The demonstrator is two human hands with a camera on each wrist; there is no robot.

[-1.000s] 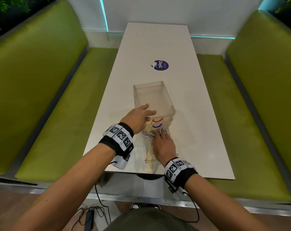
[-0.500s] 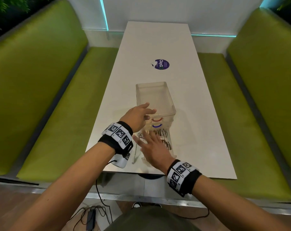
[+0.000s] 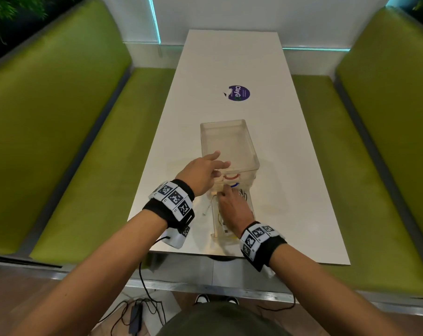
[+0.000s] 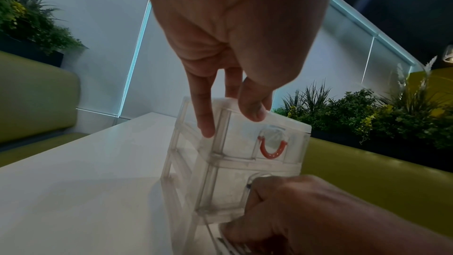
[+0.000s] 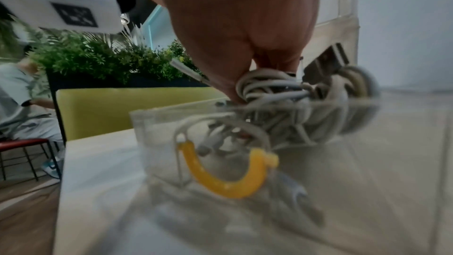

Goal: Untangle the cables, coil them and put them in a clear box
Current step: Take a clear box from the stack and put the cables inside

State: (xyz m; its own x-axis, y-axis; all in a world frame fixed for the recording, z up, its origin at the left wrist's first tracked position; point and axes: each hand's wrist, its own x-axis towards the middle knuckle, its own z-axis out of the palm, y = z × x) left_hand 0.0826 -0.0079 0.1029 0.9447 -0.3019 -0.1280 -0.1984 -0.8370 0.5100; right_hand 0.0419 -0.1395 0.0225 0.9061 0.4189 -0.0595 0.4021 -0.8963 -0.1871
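Right hand [image 3: 233,206] now gripping cables [image 5: 289,102]

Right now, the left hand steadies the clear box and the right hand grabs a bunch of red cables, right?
Almost. The cables are white, not red, as the right wrist view shows. The left hand does steady the box, and the right hand does grip the bunch.

Clear box [image 3: 229,141] upright on desk, bottom drawer [image 5: 157,123] pulled out. Tangled white cables [image 5: 282,104] bunched in the drawer, USB plug sticking up.

L hand [image 3: 203,171] flat, R hand [image 3: 232,206] curled
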